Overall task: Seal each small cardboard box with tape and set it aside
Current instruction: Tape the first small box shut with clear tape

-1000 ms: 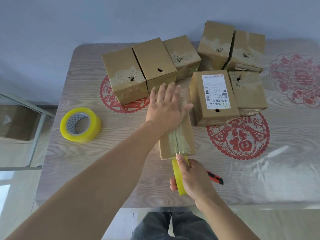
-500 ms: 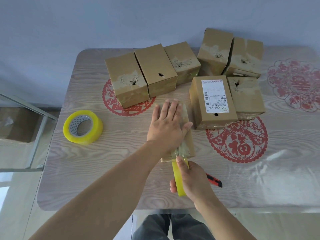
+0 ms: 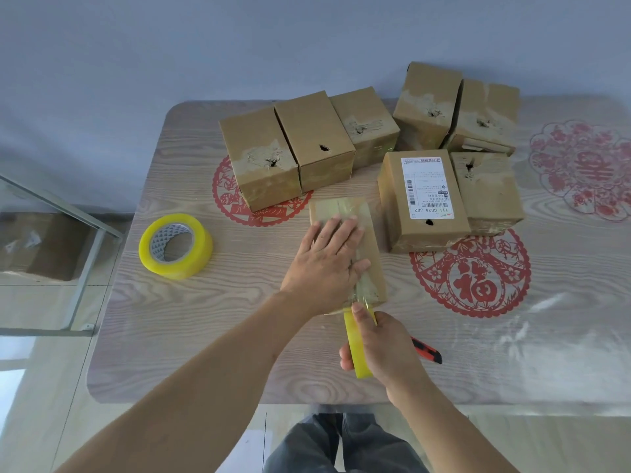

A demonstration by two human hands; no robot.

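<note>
My right hand (image 3: pixel 382 343) has its grip clenched round a yellow tape roll (image 3: pixel 356 346), thumb on the rim, roll held on edge just off the near end of the small box (image 3: pixel 348 247) I'm taping. Clear tape strip (image 3: pixel 362 285) runs from the roll up onto the box top. My left hand (image 3: pixel 326 264) lies flat on that box, fingers straight, pressing the tape down, no grip. Box sits mid-bench (image 3: pixel 205 336). Red utility knife (image 3: pixel 426 349) pokes out just right of my rt hand, near side of the box. A 2nd tape roll (image 3: pixel 176 245) lies well left of the box. Labelled box (image 3: pixel 423 199) stands just right of it; other boxes (image 3: pixel 290 148) cluster beyond it.
</note>
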